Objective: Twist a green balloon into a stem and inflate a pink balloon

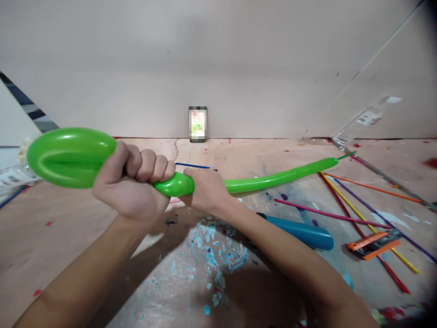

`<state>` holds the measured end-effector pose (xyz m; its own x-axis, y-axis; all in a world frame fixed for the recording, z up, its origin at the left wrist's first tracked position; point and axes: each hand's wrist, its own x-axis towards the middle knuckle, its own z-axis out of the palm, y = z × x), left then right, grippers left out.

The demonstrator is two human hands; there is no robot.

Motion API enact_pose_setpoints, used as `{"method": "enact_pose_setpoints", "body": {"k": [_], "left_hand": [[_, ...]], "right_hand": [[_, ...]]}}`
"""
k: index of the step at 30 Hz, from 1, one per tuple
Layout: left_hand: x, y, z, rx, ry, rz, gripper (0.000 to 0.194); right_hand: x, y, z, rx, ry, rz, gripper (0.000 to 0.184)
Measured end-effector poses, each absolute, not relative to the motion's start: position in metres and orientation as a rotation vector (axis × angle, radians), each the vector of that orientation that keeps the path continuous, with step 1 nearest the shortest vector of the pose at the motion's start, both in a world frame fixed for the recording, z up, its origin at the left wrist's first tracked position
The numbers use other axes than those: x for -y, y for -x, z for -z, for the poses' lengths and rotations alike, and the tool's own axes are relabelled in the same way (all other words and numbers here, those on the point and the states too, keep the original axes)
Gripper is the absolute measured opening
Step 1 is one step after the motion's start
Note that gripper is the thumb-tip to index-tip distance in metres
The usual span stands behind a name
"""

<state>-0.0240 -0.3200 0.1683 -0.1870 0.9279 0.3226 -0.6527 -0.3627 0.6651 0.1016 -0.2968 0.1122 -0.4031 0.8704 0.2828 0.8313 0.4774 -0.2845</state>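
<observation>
A long green modelling balloon stretches across the view between my two hands. My left hand is wrapped in a fist around it, and a fat rounded section bulges out on the left side. A short bulge shows between the hands. Just right of it, my right hand closes around the balloon; its fingertips are mostly hidden behind the hand. Beyond that hand the balloon runs thin to the right, ending in a narrow uninflated tip near the bottle.
A phone leans against the wall. On the paint-stained table lie a blue balloon pump, an orange-and-black cutter and several uninflated balloons. A clear bottle stands at the right; another bottle is at the left edge.
</observation>
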Motion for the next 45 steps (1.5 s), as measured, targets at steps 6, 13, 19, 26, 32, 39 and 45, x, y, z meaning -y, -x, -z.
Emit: {"method": "enact_pose_setpoints", "body": {"k": [6, 13, 19, 26, 32, 39, 45], "left_hand": [[0.325, 0.020, -0.165, -0.436, -0.967, -1.818, 0.053], [0.333, 0.018, -0.167, -0.349, -1.154, -1.766, 0.060], [0.327, 0.021, -0.166, -0.392, -1.103, -1.890, 0.054], [0.302, 0.018, -0.158, -0.474, -0.782, -1.908, 0.052], [0.308, 0.005, -0.144, -0.432, -0.792, -1.781, 0.061], [0.307, 0.003, -0.132, -0.544, -0.881, -1.803, 0.064], [0.310, -0.006, -0.129, -0.572, -0.919, -1.868, 0.062]], "right_hand": [[0.303, -0.102, -0.118, 2.266, 1.360, -0.123, 0.021], [0.305, -0.100, -0.115, 2.214, 1.261, -0.151, 0.016], [0.301, -0.104, -0.114, 2.186, 1.232, -0.033, 0.019], [0.300, -0.108, -0.119, 2.235, 1.323, 0.196, 0.021], [0.305, -0.107, -0.124, 2.254, 1.372, 0.193, 0.014], [0.310, -0.100, -0.126, 2.326, 1.402, 0.023, 0.017], [0.312, -0.091, -0.121, 2.452, 1.564, -0.026, 0.021]]}}
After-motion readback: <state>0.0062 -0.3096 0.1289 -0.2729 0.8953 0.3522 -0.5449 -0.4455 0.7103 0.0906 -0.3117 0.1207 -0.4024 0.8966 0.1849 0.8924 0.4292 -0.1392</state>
